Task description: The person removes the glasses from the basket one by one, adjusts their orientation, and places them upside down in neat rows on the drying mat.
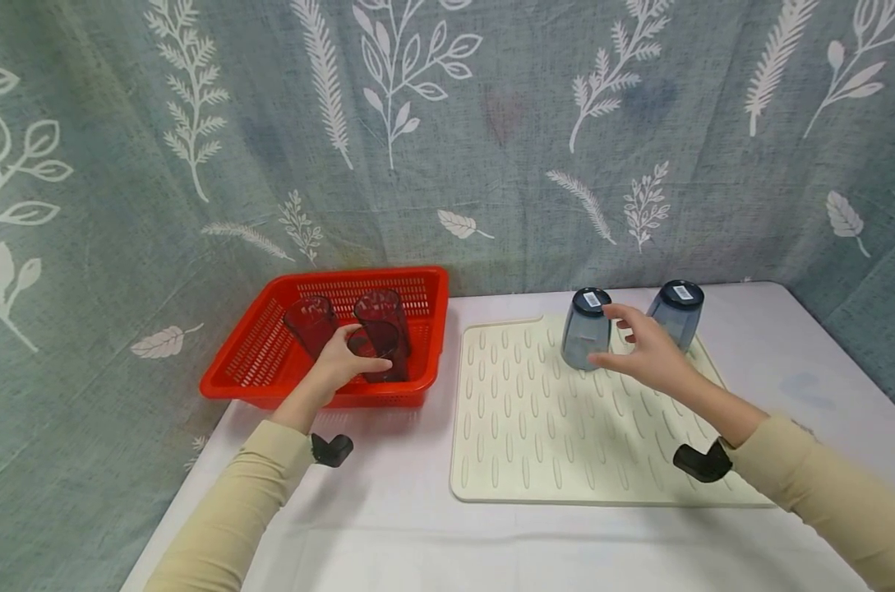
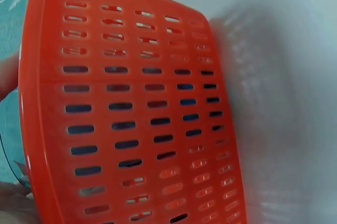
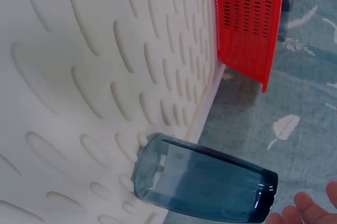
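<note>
In the red plastic basket (image 1: 218, 366), my left hand (image 1: 336, 362) holds a clear bluish drinking glass (image 1: 379, 339), thumb across its near side and fingers at its rim. Two more glasses stand behind and beside it, a tilted one (image 1: 310, 321) and another (image 1: 379, 306), tinted red by the basket. My right hand (image 1: 643, 349) is beside an upside-down blue glass (image 1: 582, 333) on the cream drying mat (image 1: 521, 460). Thumb and fingers are spread apart in a C, their tips at the glass's right edge. The right wrist view shows the fingertips (image 3: 305, 208) close by the glass base.
A second upside-down blue glass (image 1: 676, 312) stands behind my right hand at the mat's back right. White cloth (image 1: 388, 510) covers the table. A grey-green leaf-patterned curtain (image 1: 491, 164) hangs along the back and sides.
</note>
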`<move>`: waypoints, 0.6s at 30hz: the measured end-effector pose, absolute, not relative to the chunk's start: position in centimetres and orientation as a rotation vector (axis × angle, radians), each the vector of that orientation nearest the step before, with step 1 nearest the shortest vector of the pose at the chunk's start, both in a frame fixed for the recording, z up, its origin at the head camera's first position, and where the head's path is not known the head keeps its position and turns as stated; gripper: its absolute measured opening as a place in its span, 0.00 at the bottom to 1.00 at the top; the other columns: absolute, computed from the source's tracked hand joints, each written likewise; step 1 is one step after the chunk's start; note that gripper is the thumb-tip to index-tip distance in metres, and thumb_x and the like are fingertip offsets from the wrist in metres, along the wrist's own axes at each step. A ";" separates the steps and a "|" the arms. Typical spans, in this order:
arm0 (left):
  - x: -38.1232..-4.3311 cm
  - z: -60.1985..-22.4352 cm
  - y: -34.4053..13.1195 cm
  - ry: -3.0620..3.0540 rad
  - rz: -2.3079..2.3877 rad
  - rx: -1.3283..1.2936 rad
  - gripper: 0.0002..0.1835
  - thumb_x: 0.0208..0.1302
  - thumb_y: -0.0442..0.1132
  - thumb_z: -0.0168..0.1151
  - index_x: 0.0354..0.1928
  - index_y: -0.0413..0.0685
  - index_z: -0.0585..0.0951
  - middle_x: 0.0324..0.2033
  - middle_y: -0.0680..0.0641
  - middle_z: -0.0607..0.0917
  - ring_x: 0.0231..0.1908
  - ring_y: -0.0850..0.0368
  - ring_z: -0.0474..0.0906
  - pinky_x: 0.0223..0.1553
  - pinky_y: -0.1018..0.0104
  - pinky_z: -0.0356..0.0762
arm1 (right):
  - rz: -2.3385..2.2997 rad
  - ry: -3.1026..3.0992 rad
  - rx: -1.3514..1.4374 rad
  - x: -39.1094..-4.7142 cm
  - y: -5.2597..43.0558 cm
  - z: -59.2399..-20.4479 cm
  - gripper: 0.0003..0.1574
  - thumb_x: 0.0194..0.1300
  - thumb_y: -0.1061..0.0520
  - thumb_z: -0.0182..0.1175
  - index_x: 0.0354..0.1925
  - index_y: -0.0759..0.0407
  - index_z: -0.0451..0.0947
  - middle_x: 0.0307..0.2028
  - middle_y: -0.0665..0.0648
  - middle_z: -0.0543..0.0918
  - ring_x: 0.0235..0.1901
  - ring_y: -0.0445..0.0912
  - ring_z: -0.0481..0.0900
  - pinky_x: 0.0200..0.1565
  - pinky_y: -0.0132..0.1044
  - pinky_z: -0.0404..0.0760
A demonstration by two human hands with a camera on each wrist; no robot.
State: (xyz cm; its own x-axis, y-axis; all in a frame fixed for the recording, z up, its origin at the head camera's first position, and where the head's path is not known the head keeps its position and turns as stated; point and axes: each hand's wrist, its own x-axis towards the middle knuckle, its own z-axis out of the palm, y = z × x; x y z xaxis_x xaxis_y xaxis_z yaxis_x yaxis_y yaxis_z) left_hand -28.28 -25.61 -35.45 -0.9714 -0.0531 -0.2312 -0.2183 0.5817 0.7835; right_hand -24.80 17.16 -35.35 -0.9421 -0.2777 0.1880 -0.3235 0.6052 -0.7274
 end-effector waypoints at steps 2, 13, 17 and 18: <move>-28.3 -35.5 -25.6 2.633 1.365 -0.234 0.51 0.50 0.44 0.70 0.69 0.43 0.47 0.64 0.35 0.59 0.57 0.41 0.62 0.57 0.47 0.67 | 1.277 -2.766 0.516 -24.5 17.3 -35.6 0.48 0.56 0.52 0.65 0.65 0.70 0.53 0.61 0.71 0.62 0.58 0.64 0.62 0.56 0.56 0.66; -27.8 -34.6 -26.1 2.663 1.398 -0.257 0.51 0.50 0.43 0.69 0.69 0.42 0.46 0.64 0.35 0.59 0.58 0.41 0.63 0.58 0.48 0.66 | 1.351 -2.759 0.465 -23.4 18.3 -37.3 0.46 0.56 0.54 0.64 0.64 0.71 0.53 0.60 0.73 0.62 0.58 0.65 0.60 0.56 0.58 0.63; -27.6 -33.7 -26.6 2.662 1.404 -0.239 0.52 0.51 0.43 0.69 0.70 0.43 0.46 0.65 0.35 0.57 0.58 0.40 0.64 0.57 0.49 0.68 | 1.352 -2.775 0.445 -23.2 18.5 -37.8 0.46 0.57 0.53 0.64 0.64 0.71 0.53 0.60 0.73 0.62 0.59 0.66 0.59 0.56 0.57 0.63; -27.5 -33.5 -26.7 2.662 1.409 -0.232 0.52 0.51 0.43 0.69 0.70 0.43 0.45 0.65 0.35 0.56 0.58 0.40 0.65 0.56 0.49 0.69 | 1.355 -2.775 0.444 -23.1 18.5 -37.9 0.46 0.57 0.53 0.64 0.64 0.71 0.53 0.60 0.73 0.62 0.59 0.66 0.59 0.56 0.57 0.64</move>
